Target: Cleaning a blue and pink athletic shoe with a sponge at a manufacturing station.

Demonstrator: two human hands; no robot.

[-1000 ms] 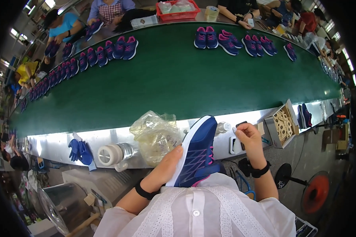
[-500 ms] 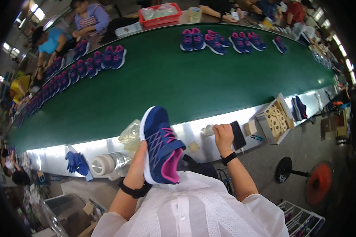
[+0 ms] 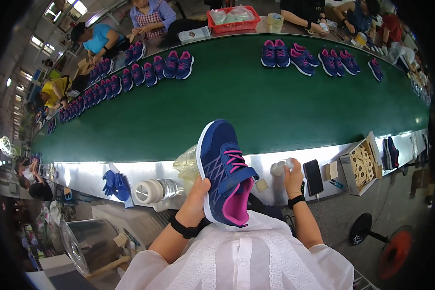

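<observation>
My left hand (image 3: 196, 200) grips a navy sneaker (image 3: 222, 179) along its white sole. The shoe has a pink lining, pink laces and a strap, and its toe points away from me. Fingers on the far side of the sole are hidden. My right hand (image 3: 294, 181) is closed, pinching a small white cap-like piece (image 3: 289, 163) at the fingertips. Right beside that piece, on the metal ledge, is a small clear jar (image 3: 277, 168); I cannot tell if the two touch. A dark phone (image 3: 313, 178) lies to the right of this hand.
A green conveyor belt (image 3: 217, 96) carries several matching sneakers (image 3: 171, 66). Along the ledge are blue gloves (image 3: 116, 185), a bottle (image 3: 152, 191), a plastic bag (image 3: 186, 164) and a box (image 3: 360, 166) of tan pieces. Several people work across the belt. A fan (image 3: 394, 253) stands at right.
The whole view has shifted, so the belt and ledge appear farther right. My right hand has moved a little away from the phone, and the white piece is tipped more upright. The sneaker stays in my left hand.
</observation>
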